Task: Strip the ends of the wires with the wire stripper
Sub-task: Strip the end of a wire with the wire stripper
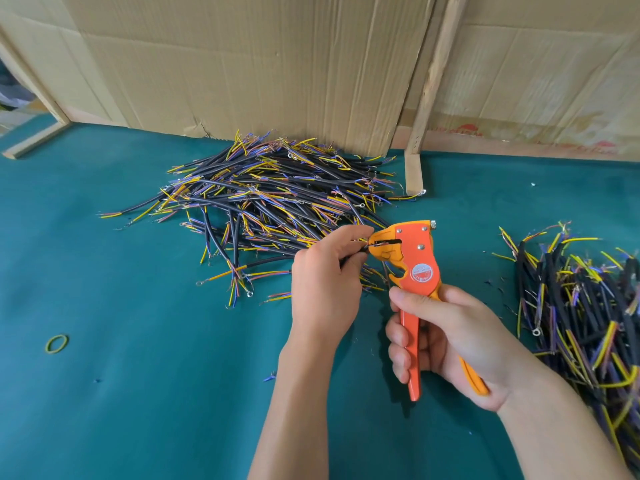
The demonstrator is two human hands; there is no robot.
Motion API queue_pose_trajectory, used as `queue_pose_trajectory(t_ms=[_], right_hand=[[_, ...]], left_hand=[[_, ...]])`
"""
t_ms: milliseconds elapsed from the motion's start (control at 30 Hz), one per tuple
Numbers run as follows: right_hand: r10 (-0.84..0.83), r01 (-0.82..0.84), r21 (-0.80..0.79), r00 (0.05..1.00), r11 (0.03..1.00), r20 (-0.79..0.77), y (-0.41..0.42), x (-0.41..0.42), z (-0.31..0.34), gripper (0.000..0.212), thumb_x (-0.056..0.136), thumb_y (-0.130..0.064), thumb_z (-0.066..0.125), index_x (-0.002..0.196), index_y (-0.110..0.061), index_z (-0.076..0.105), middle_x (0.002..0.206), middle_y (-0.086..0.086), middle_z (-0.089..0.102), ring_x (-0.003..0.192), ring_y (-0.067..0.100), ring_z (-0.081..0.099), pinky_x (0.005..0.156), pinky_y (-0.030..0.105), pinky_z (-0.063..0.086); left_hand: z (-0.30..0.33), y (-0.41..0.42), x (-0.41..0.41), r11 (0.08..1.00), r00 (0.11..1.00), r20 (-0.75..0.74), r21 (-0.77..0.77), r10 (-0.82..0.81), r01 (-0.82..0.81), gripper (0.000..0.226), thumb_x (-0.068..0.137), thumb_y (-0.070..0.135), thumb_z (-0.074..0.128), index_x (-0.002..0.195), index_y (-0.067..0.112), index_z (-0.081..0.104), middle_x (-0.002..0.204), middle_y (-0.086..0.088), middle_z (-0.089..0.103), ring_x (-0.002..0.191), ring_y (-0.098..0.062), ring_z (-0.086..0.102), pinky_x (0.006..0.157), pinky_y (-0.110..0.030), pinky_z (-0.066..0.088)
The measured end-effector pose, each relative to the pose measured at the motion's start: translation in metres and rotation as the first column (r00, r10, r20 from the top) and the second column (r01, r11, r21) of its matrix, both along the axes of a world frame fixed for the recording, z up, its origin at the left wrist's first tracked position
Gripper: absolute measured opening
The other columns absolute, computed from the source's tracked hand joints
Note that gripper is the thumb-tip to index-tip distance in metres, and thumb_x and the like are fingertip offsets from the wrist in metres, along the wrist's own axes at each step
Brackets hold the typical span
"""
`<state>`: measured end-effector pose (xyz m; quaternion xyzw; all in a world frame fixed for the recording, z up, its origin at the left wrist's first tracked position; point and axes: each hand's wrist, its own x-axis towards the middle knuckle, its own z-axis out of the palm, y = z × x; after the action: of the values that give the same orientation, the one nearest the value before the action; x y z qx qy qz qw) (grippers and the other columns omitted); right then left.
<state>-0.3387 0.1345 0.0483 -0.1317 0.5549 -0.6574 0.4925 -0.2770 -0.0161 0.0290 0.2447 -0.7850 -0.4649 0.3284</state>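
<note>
A flat table [138, 393] covered in smooth teal-green cloth runs back to a wall of creased brown corrugated cardboard [259, 64], braced by a pale wooden batten [429, 81]. Over the cloth, the right hand [453, 344] grips the two long handles of the wire stripper [417, 261], fingers curled round the orange one and thumb laid across its top; the tool is orange and yellow plastic with silver rivets and a round label, its blunt head pointing away from the grip and to the left. At that head the left hand [325, 289] pinches a black-sheathed wire [349, 259], thin and round, with its end pushed into the slot of the jaws. Beyond both grips lies a large loose pile of wires [270, 202], black sheaths with yellow, blue and brown cores fanning out, some ending in small metal ring terminals. To the right of the tool hand sits a second heap of wires [588, 306]. Far left of the wire hand, a thin green rubber band [56, 343] lies flat.
</note>
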Motion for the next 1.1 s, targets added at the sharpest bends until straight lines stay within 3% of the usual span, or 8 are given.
queue_pose_trajectory(t_ms=[300,400,533,633,733,867,1000,1100], right_hand=[[0.025,-0.025,-0.003,1.000,1.000,0.003,0.0020,-0.0014,-0.0010,0.028,0.084,-0.023,0.077,0.088,-0.007,0.053,0.070,0.020,0.054,0.055,0.033,0.053,0.053,0.044,0.053],[0.030,-0.030,-0.002,1.000,1.000,-0.001,0.0020,-0.0010,-0.0015,0.030,0.084,-0.022,0.078,0.087,-0.008,0.052,0.069,0.020,0.053,0.054,0.033,0.053,0.053,0.043,0.052],[0.011,-0.011,0.006,1.000,1.000,0.002,0.0011,-0.0009,-0.0024,0.033,0.082,-0.023,0.081,0.085,-0.010,0.051,0.065,0.018,0.050,0.049,0.030,0.048,0.048,0.039,0.048],[-0.029,0.029,0.004,1.000,1.000,-0.002,0.0004,-0.0008,-0.0018,0.031,0.079,-0.028,0.078,0.075,-0.014,0.050,0.061,0.014,0.044,0.044,0.025,0.040,0.044,0.033,0.040],[-0.035,0.035,-0.001,0.999,0.999,-0.006,0.0005,-0.0008,-0.0012,0.030,0.078,-0.028,0.077,0.075,-0.014,0.051,0.060,0.014,0.043,0.043,0.025,0.039,0.043,0.032,0.039],[-0.043,0.043,0.010,0.999,0.999,-0.013,0.0008,-0.0006,-0.0016,0.033,0.079,-0.029,0.077,0.080,-0.012,0.048,0.060,0.013,0.042,0.043,0.024,0.038,0.043,0.032,0.038],[-0.063,0.064,0.012,0.997,0.998,-0.054,-0.0002,-0.0005,-0.0017,0.031,0.078,-0.032,0.076,0.068,-0.017,0.050,0.056,0.009,0.038,0.039,0.022,0.032,0.042,0.028,0.035],[-0.072,0.073,0.006,0.995,0.997,-0.069,-0.0001,-0.0006,-0.0025,0.034,0.081,-0.034,0.074,0.063,-0.018,0.050,0.053,0.008,0.035,0.036,0.021,0.029,0.041,0.026,0.033]], left_hand=[[0.0000,-0.0008,0.0010,1.000,1.000,0.012,0.002,-0.012,0.012,0.040,0.087,-0.004,0.064,0.110,0.028,0.074,0.090,0.008,0.079,0.091,-0.009,0.071,0.085,-0.034,0.056],[-0.0006,-0.0001,0.0009,1.000,1.000,0.011,0.005,-0.013,0.013,0.040,0.088,-0.003,0.065,0.112,0.028,0.072,0.090,0.009,0.078,0.089,-0.014,0.071,0.085,-0.035,0.055],[0.0007,0.0008,0.0012,1.000,1.000,0.025,-0.019,-0.007,0.008,0.055,0.088,0.000,0.067,0.132,0.032,0.059,0.092,0.021,0.074,0.089,-0.024,0.067,0.087,-0.038,0.053],[0.0009,0.0009,0.0015,1.000,1.000,0.012,-0.020,0.002,-0.001,0.066,0.087,-0.001,0.067,0.141,0.033,0.048,0.092,0.021,0.075,0.087,-0.021,0.067,0.085,-0.039,0.053],[-0.0001,0.0011,0.0012,1.000,1.000,0.008,-0.025,0.005,-0.005,0.068,0.087,0.000,0.068,0.142,0.033,0.046,0.093,0.025,0.073,0.087,-0.018,0.067,0.085,-0.037,0.053],[-0.0018,0.0000,0.0002,0.999,1.000,0.000,-0.041,-0.008,0.008,0.065,0.087,0.000,0.068,0.141,0.031,0.048,0.079,0.035,0.069,0.086,-0.018,0.065,0.085,-0.035,0.051],[-0.0012,0.0018,-0.0008,0.999,0.999,-0.027,-0.050,-0.020,0.019,0.061,0.088,0.001,0.067,0.139,0.030,0.050,0.084,0.031,0.069,0.082,-0.025,0.062,0.086,-0.037,0.053],[-0.0016,0.0013,-0.0015,1.000,0.999,-0.040,-0.026,-0.008,0.007,0.061,0.088,0.002,0.068,0.138,0.031,0.051,0.088,0.031,0.069,0.083,-0.020,0.064,0.085,-0.035,0.052]])
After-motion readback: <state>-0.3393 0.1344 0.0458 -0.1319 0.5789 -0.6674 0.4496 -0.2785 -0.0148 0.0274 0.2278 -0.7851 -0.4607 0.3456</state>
